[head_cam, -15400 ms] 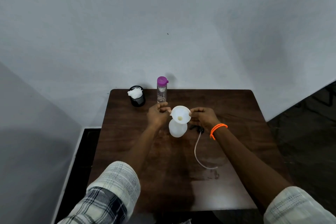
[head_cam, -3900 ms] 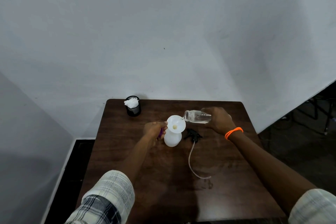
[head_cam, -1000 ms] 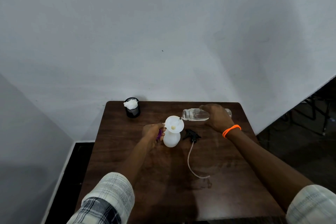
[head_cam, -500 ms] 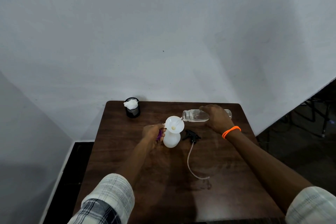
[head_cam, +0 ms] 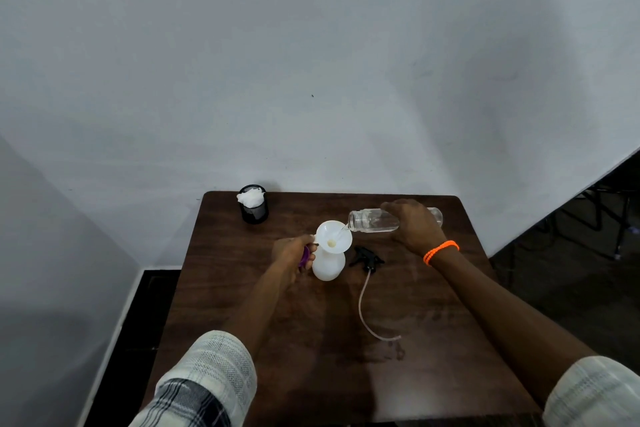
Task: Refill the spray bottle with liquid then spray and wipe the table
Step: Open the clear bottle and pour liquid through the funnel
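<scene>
My right hand [head_cam: 414, 227] is wrapped around the middle of one clear plastic bottle [head_cam: 372, 220], tipped nearly flat with its open mouth just over the rim of the single white plastic funnel [head_cam: 333, 236]. My left hand [head_cam: 292, 255] pinches that funnel's edge, and a purple cap [head_cam: 304, 256] is tucked between its fingers. The funnel sits in the neck of the one white translucent spray bottle [head_cam: 329, 265], which stands upright near the middle of the dark brown wooden table [head_cam: 311, 357].

I'd judge the spray bottle light and easy to tip while it is this empty, with a smooth, thin wall that gives under a squeeze, so steadying it at the funnel or neck makes sense; once filled, the wide belly is the safer hold. The clear bottle is slick and gets lighter as it drains, so I hold it round the barrel.

Right of the spray bottle lies one black trigger head [head_cam: 366, 257], its pale dip tube [head_cam: 363, 308] curling toward me. Behind and left of the spray bottle stands one black mesh cup [head_cam: 254, 210] holding a wad of white cloth [head_cam: 250, 198].
</scene>
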